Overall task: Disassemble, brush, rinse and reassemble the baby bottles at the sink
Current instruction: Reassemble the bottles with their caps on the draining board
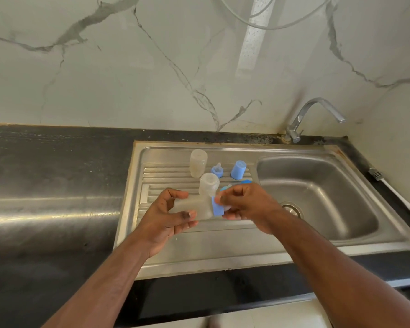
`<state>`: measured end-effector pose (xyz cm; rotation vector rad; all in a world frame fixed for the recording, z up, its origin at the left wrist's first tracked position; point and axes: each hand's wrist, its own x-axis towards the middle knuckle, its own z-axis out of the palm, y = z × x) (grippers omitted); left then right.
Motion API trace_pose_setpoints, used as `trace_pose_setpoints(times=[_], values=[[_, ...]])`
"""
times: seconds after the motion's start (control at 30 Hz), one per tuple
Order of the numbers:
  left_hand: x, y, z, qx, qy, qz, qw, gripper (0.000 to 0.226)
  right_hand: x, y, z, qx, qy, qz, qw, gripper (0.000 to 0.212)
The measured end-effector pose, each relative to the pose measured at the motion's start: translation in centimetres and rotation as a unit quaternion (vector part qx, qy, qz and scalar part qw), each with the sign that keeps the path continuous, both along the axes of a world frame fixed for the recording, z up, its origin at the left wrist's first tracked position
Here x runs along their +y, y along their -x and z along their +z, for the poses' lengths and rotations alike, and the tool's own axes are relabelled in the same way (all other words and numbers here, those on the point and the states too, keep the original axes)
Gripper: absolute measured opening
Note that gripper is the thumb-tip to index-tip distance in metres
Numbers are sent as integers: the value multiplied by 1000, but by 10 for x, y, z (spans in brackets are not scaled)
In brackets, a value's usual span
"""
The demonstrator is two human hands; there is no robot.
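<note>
Two clear bottle bodies stand mouth-down on the ribbed drainboard [166,176] of the sink — the far bottle [198,163] near the back, the near bottle [208,184] just behind the hands — with a blue nipple ring [217,170] and a blue cap [238,170] standing beside them, so by my reading those are in pieces and draining, not yet put back together. The tap [317,114] is dry, no water running into the basin [317,197]. Now the action: a third bottle [192,207] lies sideways in mid-air over the drainboard. The left hand [168,216] cradles its clear body, thumb on top, fingers curled underneath, tips showing at its front. The right hand [244,204] pinches the blue collar [217,207] at the neck end, fingers wrapped tight around it. Screwing on or twisting off? Cannot tell. A brush [395,195] lies on the desk [57,185] at far right, well apart from both hands.
</note>
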<state>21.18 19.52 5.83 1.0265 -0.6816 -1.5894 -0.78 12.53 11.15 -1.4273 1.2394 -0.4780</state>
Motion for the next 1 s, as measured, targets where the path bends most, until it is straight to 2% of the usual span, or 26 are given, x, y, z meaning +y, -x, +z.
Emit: trace_pose_setpoints(times=[0.1, 0.17, 0.2, 0.27, 0.37, 0.43, 0.47, 0.5, 0.57, 0.63, 0.77, 0.87, 0.93, 1.0], values=[[-1, 3, -3, -10, 11, -13, 1000, 51, 0, 1, -1, -12, -42, -35, 998, 34], [-4, 8, -6, -13, -7, -9, 1000, 54, -6, 10, 2, 0, -8, 27, 1000, 30], [-5, 9, -9, -36, -6, -10, 999, 57, -6, 12, 3, 21, 13, 51, 998, 34], [-12, 10, -10, -147, 40, -33, 988, 55, -7, 12, -2, 33, 13, 32, 999, 37], [-21, 2, -11, -301, 96, -95, 944, 65, -8, 10, -7, 10, -16, 11, 1000, 41], [-24, -3, -17, -351, 86, -119, 925, 70, -20, 24, -7, 91, 44, 34, 994, 48], [-24, -5, -20, -367, 79, -125, 918, 67, -29, 35, -6, 176, 97, 21, 979, 49], [-24, -6, -23, -374, 73, -127, 916, 62, -37, 45, -7, 267, 146, 9, 953, 49], [-22, -5, -29, -365, 62, -129, 920, 54, -43, 56, -19, 396, 174, 55, 900, 52], [-22, -4, -32, -352, 51, -132, 925, 52, -42, 55, -41, 433, 171, 109, 878, 54], [-20, -1, -34, -340, 57, -138, 928, 51, -42, 50, -61, 422, 197, 88, 880, 33], [-18, 1, -34, -322, 50, -123, 937, 50, -44, 57, -48, 383, 174, 45, 906, 29], [-18, -1, -33, -312, 51, -114, 942, 49, -43, 63, -28, 269, 144, -16, 952, 36], [-19, -4, -32, -304, 53, -102, 946, 48, -37, 66, -4, 82, 73, -75, 991, 37]])
